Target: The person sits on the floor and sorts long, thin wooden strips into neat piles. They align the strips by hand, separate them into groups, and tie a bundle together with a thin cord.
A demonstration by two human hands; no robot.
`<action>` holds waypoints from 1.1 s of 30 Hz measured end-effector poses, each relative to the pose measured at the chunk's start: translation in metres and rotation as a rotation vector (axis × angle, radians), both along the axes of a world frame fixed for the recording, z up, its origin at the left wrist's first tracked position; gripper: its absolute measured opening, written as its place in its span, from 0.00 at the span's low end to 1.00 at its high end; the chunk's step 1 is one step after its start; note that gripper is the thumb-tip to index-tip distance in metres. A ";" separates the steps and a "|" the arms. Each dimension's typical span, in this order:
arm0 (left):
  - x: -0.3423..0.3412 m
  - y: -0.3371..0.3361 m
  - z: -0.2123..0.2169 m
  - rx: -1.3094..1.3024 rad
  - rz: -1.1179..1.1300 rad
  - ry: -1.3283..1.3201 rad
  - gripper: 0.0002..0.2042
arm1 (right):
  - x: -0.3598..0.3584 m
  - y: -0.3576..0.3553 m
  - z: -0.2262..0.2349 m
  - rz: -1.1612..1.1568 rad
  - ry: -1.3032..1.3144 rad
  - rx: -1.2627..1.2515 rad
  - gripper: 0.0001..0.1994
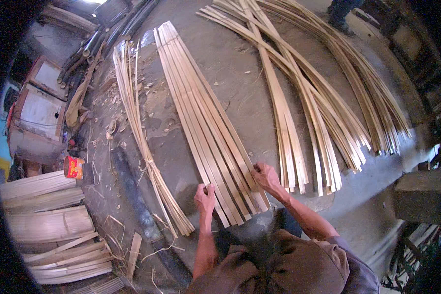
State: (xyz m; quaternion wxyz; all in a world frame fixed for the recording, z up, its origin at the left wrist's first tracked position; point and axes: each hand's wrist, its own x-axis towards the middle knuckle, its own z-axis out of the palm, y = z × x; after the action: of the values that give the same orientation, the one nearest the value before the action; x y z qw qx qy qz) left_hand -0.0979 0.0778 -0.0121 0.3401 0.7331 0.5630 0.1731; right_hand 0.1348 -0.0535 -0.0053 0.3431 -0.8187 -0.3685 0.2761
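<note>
Several long, pale bamboo strips lie side by side on the floor in front of me, running away from my body with narrow gaps between some of them. At their near end, my left hand is closed at the left edge of the outermost strip. Across from it, my right hand pinches the right edge, a little farther from me. What each hand's fingertips grip is partly hidden. Left of this row lies a bundle of thin bamboo strips, gathered tightly near its lower part and fanned at the far end.
Crossed bamboo strips and a bundle spread over the right floor. At left are a dark pole, stacked bamboo slats, a red-yellow container and scattered shavings. Another person's leg shows at far right.
</note>
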 end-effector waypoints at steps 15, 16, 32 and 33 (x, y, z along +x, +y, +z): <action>-0.002 -0.002 0.010 0.049 -0.004 -0.010 0.18 | 0.039 -0.027 0.119 -0.431 -0.082 0.193 0.22; -0.001 -0.003 0.012 0.039 -0.005 -0.020 0.18 | 0.040 -0.025 0.117 -0.437 -0.087 0.212 0.22; 0.000 -0.005 0.012 0.041 -0.006 0.010 0.19 | 0.067 -0.044 0.052 -0.475 -0.128 0.111 0.20; 0.003 -0.006 0.016 0.048 -0.005 0.008 0.19 | 0.071 -0.049 0.042 -0.433 -0.264 0.093 0.20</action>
State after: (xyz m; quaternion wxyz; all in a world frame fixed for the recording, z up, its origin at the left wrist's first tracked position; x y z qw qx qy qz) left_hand -0.0948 0.0715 0.0042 0.3203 0.7432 0.5583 0.1828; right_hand 0.2060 -0.1023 0.0372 0.3804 -0.8909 -0.2383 0.0696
